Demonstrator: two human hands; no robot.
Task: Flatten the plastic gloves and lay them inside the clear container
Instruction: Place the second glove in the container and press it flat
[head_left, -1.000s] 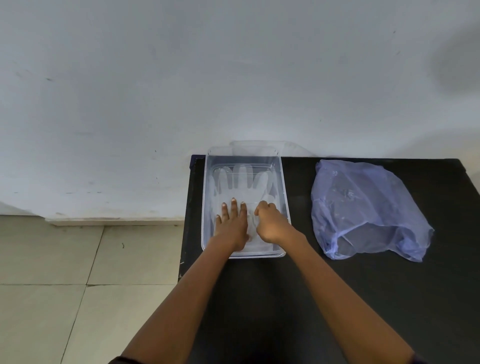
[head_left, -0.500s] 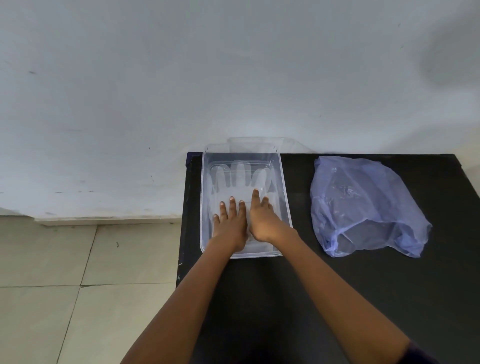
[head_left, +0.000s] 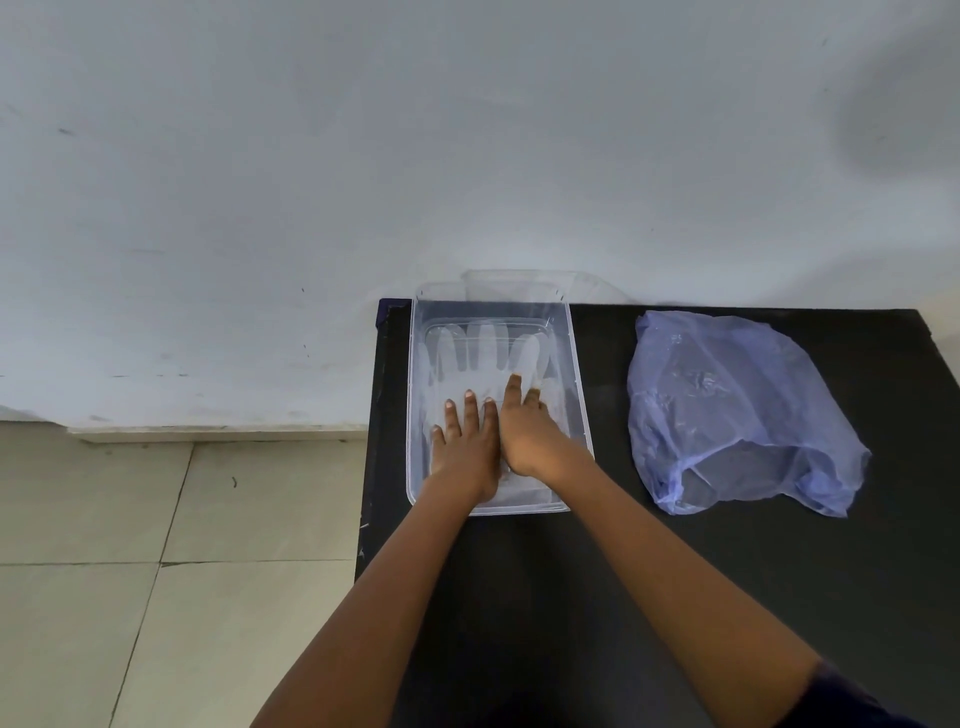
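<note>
A clear plastic container (head_left: 581, 395) stands on the black table's far left corner. A thin translucent plastic glove (head_left: 480, 353) lies flat on its bottom, fingers pointing toward the wall. My left hand (head_left: 464, 441) rests palm down on the glove's cuff half, fingers spread and straight. Beside it, touching, my right hand (head_left: 527, 434) also presses flat on the glove, its fingertips reaching the base of the glove's fingers. Neither hand grips anything. The glove's cuff is hidden under my palms.
A crumpled pale blue plastic bag (head_left: 737, 415) lies on the black table (head_left: 727, 597) to the right of the container. A white wall rises just behind. Tiled floor (head_left: 130, 571) lies off the table's left edge.
My right hand has opened from a loose curl and slid forward over the glove, now lying flat. My left hand has stayed pressed in place.
</note>
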